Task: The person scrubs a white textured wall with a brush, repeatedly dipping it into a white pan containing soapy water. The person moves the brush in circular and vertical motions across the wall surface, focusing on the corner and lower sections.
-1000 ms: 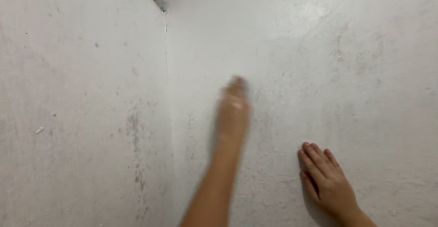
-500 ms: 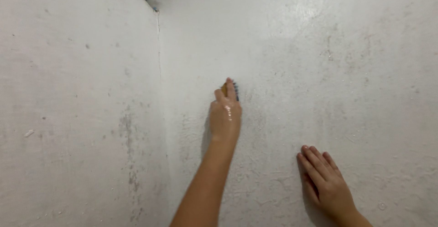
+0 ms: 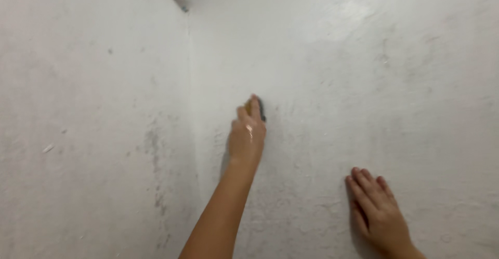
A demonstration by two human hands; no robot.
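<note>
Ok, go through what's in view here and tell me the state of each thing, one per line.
left hand: closed around a small pad, pressed to the wall
pad: yellowish and dark, mostly hidden by the fingers
right hand: flat, empty, palm on the wall
wall: whitish, rough, dark smudges near the corner
</note>
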